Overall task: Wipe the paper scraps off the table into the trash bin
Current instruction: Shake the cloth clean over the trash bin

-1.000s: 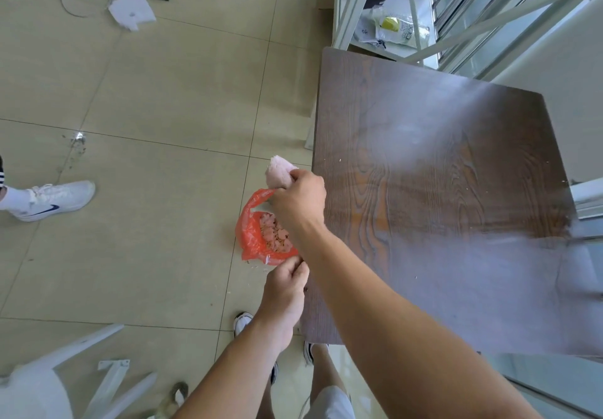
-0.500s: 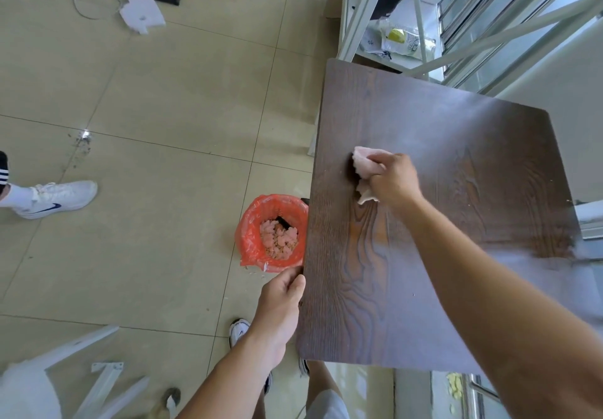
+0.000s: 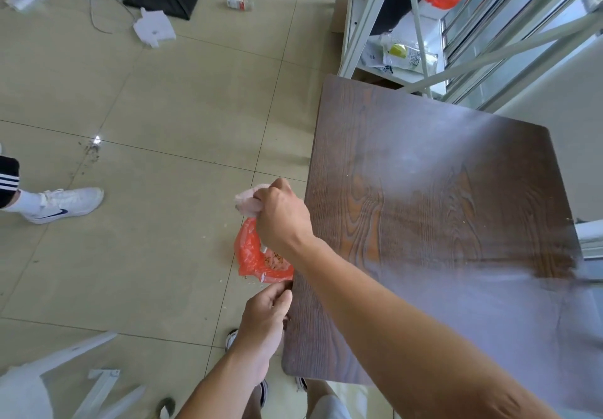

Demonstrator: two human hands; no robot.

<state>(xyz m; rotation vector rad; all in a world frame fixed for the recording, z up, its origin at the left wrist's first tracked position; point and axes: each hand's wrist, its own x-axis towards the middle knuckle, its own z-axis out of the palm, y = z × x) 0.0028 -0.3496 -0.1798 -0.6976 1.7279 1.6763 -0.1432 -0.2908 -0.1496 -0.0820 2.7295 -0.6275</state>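
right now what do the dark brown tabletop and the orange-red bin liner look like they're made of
Dark brown tabletop: wood or wood-grain laminate, judging by swirling grain lines; smooth semi-gloss, since it reflects window light. Orange-red bin liner: thin plastic film, crinkled, slightly translucent and shiny.

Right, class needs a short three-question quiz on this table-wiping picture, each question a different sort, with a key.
1. True or false: the right hand holds the cloth out past the table edge, above the bin.
2. Where is the left hand? A) flat on the tabletop's middle B) at the table's near left edge C) inside the bin
3. Fill in: the bin liner is ___ in colour.

Key: 1 true; 2 B; 3 red (orange-red).
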